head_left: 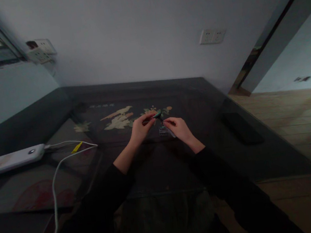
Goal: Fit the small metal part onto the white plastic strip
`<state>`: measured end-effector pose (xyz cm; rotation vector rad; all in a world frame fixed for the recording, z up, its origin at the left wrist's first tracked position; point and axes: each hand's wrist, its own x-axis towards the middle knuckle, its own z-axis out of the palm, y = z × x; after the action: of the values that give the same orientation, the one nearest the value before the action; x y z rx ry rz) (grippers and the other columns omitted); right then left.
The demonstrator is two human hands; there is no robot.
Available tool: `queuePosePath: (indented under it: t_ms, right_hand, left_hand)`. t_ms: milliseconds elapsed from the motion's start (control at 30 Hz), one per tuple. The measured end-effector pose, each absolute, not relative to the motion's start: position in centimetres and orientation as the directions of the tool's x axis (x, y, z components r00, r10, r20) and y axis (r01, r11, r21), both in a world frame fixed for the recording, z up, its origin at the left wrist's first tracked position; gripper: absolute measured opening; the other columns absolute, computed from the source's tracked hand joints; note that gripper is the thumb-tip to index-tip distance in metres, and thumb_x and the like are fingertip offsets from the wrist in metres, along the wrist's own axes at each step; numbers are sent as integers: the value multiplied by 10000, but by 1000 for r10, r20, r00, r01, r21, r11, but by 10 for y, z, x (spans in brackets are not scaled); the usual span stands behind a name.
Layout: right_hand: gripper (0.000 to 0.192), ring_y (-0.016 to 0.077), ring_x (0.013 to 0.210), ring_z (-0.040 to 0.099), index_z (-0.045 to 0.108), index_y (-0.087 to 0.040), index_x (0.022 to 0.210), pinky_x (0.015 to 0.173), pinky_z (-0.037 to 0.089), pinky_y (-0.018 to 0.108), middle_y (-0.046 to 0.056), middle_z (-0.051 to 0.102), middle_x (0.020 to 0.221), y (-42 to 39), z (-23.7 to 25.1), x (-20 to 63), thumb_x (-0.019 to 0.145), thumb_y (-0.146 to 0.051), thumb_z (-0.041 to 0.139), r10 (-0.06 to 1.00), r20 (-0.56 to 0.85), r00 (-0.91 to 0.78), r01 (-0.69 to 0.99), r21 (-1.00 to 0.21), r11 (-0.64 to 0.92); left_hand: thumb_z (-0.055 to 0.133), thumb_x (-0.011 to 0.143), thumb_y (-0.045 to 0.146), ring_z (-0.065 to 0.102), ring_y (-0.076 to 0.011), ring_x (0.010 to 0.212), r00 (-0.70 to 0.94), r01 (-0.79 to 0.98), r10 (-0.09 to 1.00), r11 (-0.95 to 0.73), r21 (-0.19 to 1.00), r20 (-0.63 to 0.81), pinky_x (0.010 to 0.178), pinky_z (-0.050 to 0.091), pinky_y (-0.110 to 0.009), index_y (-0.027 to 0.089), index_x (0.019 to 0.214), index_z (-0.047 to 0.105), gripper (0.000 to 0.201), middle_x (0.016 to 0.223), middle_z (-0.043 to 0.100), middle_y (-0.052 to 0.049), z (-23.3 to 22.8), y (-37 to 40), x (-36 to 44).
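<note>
our left hand point(140, 128) pinches a small teal-green piece point(157, 114); right hand point(178, 127) pinches a thin grey strip point(170, 131), both over dark glass-topped table point(235, 147).

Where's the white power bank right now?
In the head view the white power bank lies at the far left of the dark table, well left of the left hand, with a white cable plugged into its right end.

Person, seated: long black sleeves on both arms, pushed back above the wrists; left hand point(139, 129) and right hand point(179, 129) bare; dark trousers on the lap.
</note>
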<state>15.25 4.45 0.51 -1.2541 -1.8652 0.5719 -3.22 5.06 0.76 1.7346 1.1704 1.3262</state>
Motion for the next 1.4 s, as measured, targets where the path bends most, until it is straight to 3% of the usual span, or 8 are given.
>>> queuePosePath:
  t_ms: [167, 333, 433, 600, 1000, 1400]
  right_hand:
    - [214, 182, 729, 678, 718, -149, 899, 676, 479, 259, 77, 737, 801, 56, 14, 185, 849, -297, 572, 951, 306, -45, 668, -698, 256]
    - [172, 219, 840, 680, 731, -182, 868, 726, 476, 282, 93, 736, 878, 63, 10, 214, 818, -303, 620, 975, 165, 152, 865, -500, -50]
    - [175, 238, 893, 676, 727, -180, 865, 747, 477, 295, 113, 726, 911, 63, 5, 217, 817, -308, 618, 980, 83, 178, 907, -401, -131]
    - [189, 241, 911, 674, 712, -154, 886, 759, 479, 296, 133, 714, 933, 62, 1, 213, 824, -296, 603, 989, 22, 147, 938, -321, -132]
    - [222, 291, 944, 671, 681, -138, 961, 747, 496, 344, 179, 695, 1001, 57, 5, 214, 840, -271, 552, 983, 5, 185, 950, -256, -178]
    - [205, 280, 926, 677, 671, -144, 954, 752, 491, 338, 167, 700, 976, 57, 5, 216, 832, -275, 571, 985, -17, 170, 953, -252, -169]
  left_hand:
    - [610, 824, 247, 675, -181, 925, 93, 275, 923, -385, 881, 375, 833, 529, -318, 147, 1011, 675, 222, 1032, 721, -98, 4, 52, -32]
    - [571, 822, 197, 680, -175, 839, 150, 376, 917, -400, 836, 371, 791, 539, -326, 159, 927, 684, 159, 951, 730, -77, -1, 53, -31]
    - [562, 818, 195, 677, -175, 819, 205, 437, 897, -441, 784, 391, 776, 540, -321, 168, 900, 688, 152, 924, 729, -67, -3, 53, -30]
    - [553, 820, 189, 670, -170, 804, 231, 501, 882, -470, 727, 411, 761, 540, -314, 182, 895, 690, 156, 897, 728, -56, -5, 52, -31]
    - [546, 831, 193, 666, -173, 796, 263, 557, 880, -474, 682, 397, 757, 535, -313, 177, 912, 694, 170, 905, 727, -65, -9, 54, -33]
    - [535, 829, 206, 659, -181, 791, 269, 595, 886, -462, 658, 378, 735, 518, -303, 191, 905, 698, 180, 903, 729, -62, -7, 53, -34]
